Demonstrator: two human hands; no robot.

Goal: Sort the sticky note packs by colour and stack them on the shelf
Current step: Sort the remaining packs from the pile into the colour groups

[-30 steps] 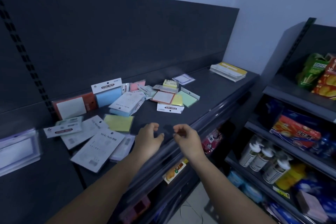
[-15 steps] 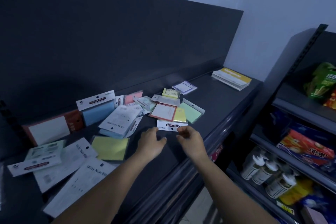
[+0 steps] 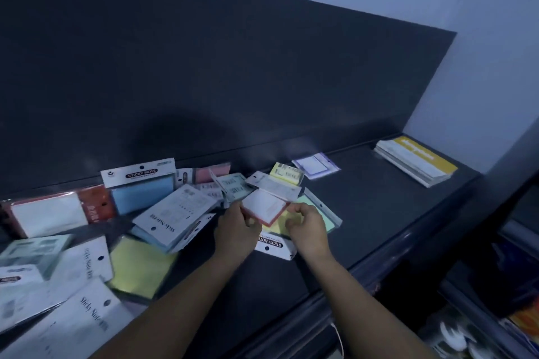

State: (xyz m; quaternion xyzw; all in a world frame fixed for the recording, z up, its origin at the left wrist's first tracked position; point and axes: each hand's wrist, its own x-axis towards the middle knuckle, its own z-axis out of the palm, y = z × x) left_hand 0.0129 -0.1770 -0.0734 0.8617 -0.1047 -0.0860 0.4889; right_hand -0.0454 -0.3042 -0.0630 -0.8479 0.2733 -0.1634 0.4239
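Centre of frame, and both hands have gone in! Half a second ago they hovered empty, short of the white header card; now they sit on the red-edged pack atop the middle pile. The left hand pinches the pack's left edge, fingers curled round it. The right hand is curled at the right corner, though whether it truly grips is hard to tell. The pack looks tipped up off the yellow pack beneath. That reads as the first pick of the sort. Everything else on the shelf lies jumbled, blue pack left of centre included, so stacking has barely begun.
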